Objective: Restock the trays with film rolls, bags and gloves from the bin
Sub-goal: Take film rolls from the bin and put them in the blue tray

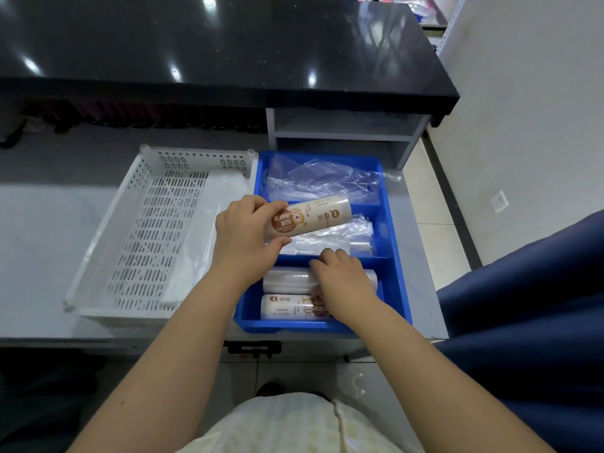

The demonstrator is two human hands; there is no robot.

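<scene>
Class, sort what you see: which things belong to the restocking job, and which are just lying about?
Job: left hand, film roll, right hand, blue tray, white basket, clear bags.
Lying about: black counter, wall socket.

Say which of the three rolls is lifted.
The labelled roll in the left hand, over the blue tray; the other two rolls lie in its nearest compartment.

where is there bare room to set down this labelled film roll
Bare: slotted floor of the white perforated basket, left of its white sheet; grey counter outside its left wall. Crowded: blue plastic tray, near compartment holds two rolls and the right hand, the others clear bags.
</scene>
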